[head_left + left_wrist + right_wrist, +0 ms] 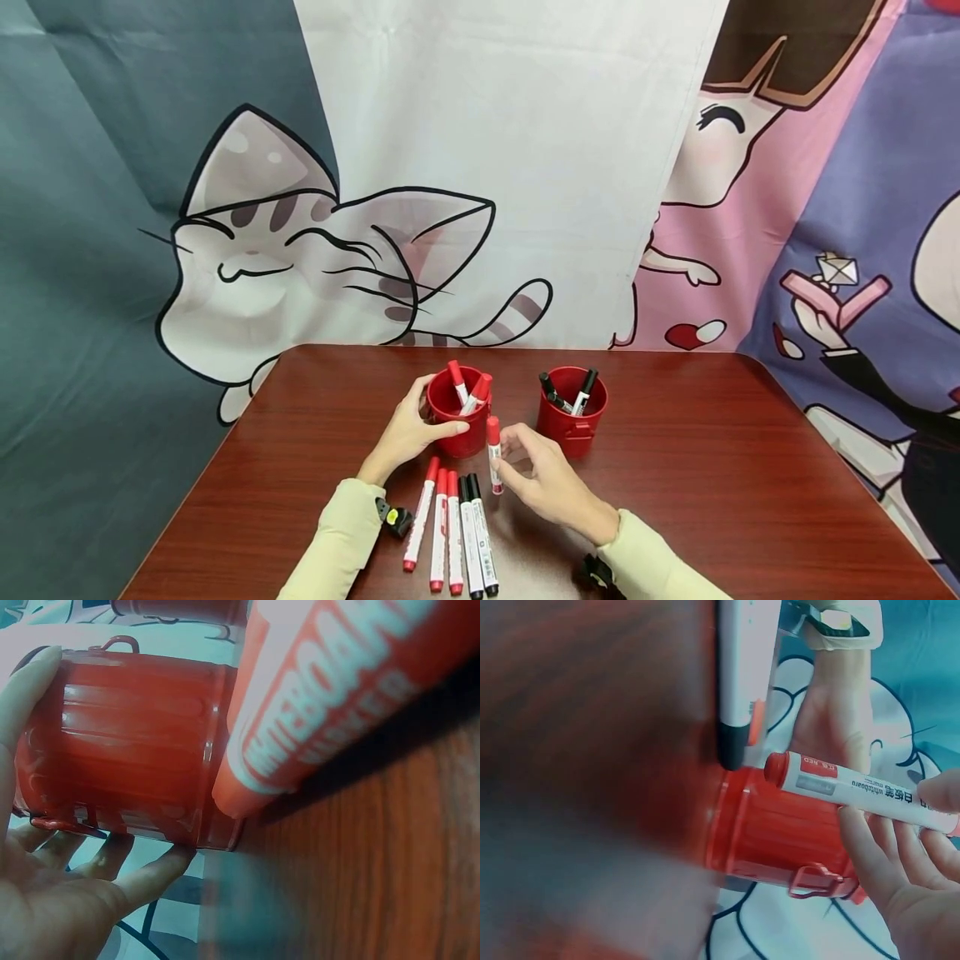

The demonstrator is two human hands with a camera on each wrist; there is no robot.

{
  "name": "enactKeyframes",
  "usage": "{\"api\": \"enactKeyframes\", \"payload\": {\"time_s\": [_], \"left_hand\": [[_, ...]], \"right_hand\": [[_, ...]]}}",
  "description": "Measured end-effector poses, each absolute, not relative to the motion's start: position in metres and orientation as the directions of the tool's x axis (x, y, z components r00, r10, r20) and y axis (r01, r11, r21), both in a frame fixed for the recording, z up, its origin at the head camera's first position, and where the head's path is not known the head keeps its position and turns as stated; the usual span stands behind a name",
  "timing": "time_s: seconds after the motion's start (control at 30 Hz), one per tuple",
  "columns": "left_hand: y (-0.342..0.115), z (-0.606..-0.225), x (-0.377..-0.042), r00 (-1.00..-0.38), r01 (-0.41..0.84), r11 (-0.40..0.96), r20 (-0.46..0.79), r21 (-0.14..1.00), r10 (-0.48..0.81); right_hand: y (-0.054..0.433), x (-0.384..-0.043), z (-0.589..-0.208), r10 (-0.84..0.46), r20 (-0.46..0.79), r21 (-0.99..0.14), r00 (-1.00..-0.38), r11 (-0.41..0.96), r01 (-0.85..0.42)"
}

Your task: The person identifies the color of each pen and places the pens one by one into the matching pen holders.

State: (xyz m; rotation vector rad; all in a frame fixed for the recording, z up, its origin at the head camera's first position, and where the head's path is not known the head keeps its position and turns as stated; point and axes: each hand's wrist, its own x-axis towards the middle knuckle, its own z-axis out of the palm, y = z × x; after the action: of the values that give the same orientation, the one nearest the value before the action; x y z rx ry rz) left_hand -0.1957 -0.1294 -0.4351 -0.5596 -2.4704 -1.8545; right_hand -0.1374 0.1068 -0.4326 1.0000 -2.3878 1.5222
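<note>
My left hand (411, 433) grips a small red bucket (463, 440) by its side, thumb across the front and fingers round the back. Red-capped markers (457, 382) stand inside it, leaning. Just right of that bucket, my right hand (551, 483) pinches a red whiteboard marker (495, 467) between thumb and fingers, red cap up. The right wrist view shows this marker (855, 789) across the bucket (787, 832), clear print on its white barrel. On the table in front lie red-capped markers (438, 533) and two black-capped markers (480, 537), side by side.
A second red bucket (570, 440) stands to the right, holding black-capped markers (584, 393). Both buckets are on the brown wooden table (712, 483), towards its far edge. Behind it hangs a printed cloth (525, 150) with a cartoon cat.
</note>
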Motion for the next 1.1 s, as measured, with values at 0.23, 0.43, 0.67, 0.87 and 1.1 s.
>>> {"api": "enactKeyframes", "payload": {"time_s": [0.23, 0.43, 0.67, 0.87, 1.1], "left_hand": [[-0.130, -0.433, -0.195, -0.941, 0.270, 0.257, 0.198, 0.928, 0.276], [-0.130, -0.435, -0.194, -0.942, 0.267, 0.245, 0.199, 0.932, 0.270], [-0.129, -0.434, -0.195, -0.939, 0.274, 0.235, 0.206, 0.933, 0.275], [-0.131, -0.435, -0.194, -0.946, 0.264, 0.243, 0.200, 0.934, 0.257], [-0.130, -0.435, -0.197, -0.943, 0.269, 0.250, 0.201, 0.930, 0.264]], "right_hand": [[0.098, -0.144, -0.410, -0.428, 0.500, -0.722, -0.753, 0.275, -0.635], [0.086, -0.153, -0.388, -0.367, 0.585, -0.678, -0.723, 0.267, -0.684], [0.069, -0.168, -0.364, -0.308, 0.630, -0.655, -0.713, 0.283, -0.700], [0.056, -0.179, -0.360, -0.287, 0.619, -0.674, -0.731, 0.284, -0.682], [0.049, -0.190, -0.373, -0.299, 0.603, -0.679, -0.740, 0.294, -0.672]]}}
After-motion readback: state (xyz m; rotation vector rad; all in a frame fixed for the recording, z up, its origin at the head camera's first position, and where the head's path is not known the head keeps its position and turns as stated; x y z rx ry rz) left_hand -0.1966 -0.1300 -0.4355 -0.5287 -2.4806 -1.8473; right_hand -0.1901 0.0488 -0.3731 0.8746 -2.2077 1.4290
